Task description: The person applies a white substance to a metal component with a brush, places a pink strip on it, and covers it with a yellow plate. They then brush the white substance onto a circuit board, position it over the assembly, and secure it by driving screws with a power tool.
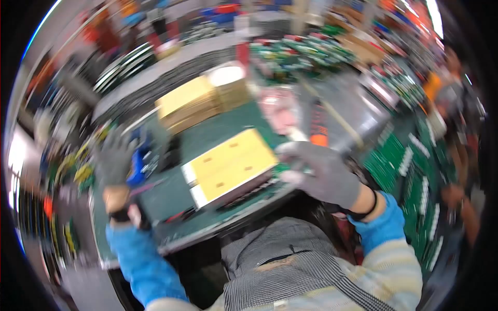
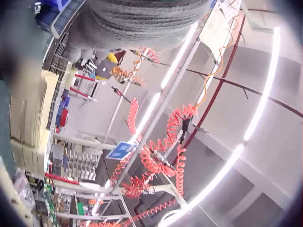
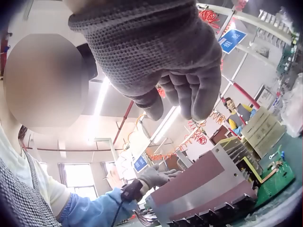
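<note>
1. Step, my judgement: between grips on the yellow-topped box (image 1: 233,163), with my left side turned to fetching something from among the parts.
2. Hands well apart. Left hand (image 1: 113,158) is blurred, fingers extended beside a blue thing (image 1: 137,167); contact with it, cannot tell. Right hand (image 1: 324,173) sits at the box's right end, fingers loosely bent, nothing visible between them.
3. Next move, my guess: bring the left hand back over the box and steady the case with the right.
4. Box position: flat on the green tabletop (image 1: 202,141), near its front edge, between my 2 hands; a green board (image 3: 275,185) lies just beside it.
5. Box appearance: yellow top with 4 small dark marks, whitish strip at the left end; side wall silver with a dull pink band, black clip-like pieces along the lower edge.
</note>
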`<state>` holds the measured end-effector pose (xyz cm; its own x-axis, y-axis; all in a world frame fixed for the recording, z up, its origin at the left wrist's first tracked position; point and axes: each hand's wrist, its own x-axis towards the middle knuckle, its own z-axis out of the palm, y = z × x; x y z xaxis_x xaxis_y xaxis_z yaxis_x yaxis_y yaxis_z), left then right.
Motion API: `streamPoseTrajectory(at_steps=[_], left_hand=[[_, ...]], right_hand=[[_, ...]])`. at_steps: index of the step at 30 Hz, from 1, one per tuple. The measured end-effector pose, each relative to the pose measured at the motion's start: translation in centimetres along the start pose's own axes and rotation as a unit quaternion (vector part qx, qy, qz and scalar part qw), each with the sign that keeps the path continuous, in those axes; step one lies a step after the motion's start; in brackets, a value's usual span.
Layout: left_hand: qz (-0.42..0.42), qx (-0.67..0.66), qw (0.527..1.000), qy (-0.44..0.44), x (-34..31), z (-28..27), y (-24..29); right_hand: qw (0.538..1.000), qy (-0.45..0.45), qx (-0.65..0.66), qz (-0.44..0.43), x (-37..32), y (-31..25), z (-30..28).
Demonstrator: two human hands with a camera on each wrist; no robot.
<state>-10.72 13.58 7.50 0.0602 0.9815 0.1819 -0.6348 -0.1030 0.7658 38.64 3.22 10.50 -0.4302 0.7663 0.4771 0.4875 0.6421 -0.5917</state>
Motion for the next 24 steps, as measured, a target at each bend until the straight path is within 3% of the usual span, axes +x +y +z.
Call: streamPoseTrajectory(at_steps=[2, 3, 4, 6, 9, 10, 13, 19, 24], left_hand=[[0.029, -0.144, 0.973, 0.176, -1.8, 8.0, -1.0], [0.034, -0.096, 0.987, 0.124, -3.1, 9.6, -1.6], [-0.038, -0.076, 0.983, -0.160, -3.2, 6.6, -1.3], [-0.038, -0.012, 0.988, -0.149, -5.6, 10.1, -2.6], [-0.047, 0.085, 0.989, -0.115, -8.0, 13.1, -5.5], [-0.049, 0.119, 0.987, -0.100, -8.7, 14.0, -6.5], [-0.086, 0.248, 0.944, -0.199, -9.4, 19.9, -9.5], [-0.272, 0.193, 0.889, -0.313, -8.6, 32.0, -18.1], [-0.433, 0.119, 0.834, -0.319, -4.8, 36.4, -27.8]], right_hand=[[0.999, 0.021, 0.030, 0.029, -1.6, 0.8, 0.0], [0.997, 0.017, 0.048, 0.059, -2.6, 1.1, -0.2], [0.995, 0.028, 0.058, 0.075, -4.0, 1.6, -0.4], [0.991, 0.039, 0.088, 0.090, -6.0, 3.0, -0.4], [0.969, 0.085, 0.145, 0.179, -10.4, 5.2, 0.3], [0.907, 0.060, 0.273, 0.316, -11.1, 4.1, -0.8], [0.862, 0.144, 0.319, 0.366, -14.7, 5.3, -1.7], [0.845, 0.171, 0.308, 0.402, -21.1, 7.9, -1.7], [0.840, 0.178, 0.335, 0.388, -23.3, 9.2, -1.4]])
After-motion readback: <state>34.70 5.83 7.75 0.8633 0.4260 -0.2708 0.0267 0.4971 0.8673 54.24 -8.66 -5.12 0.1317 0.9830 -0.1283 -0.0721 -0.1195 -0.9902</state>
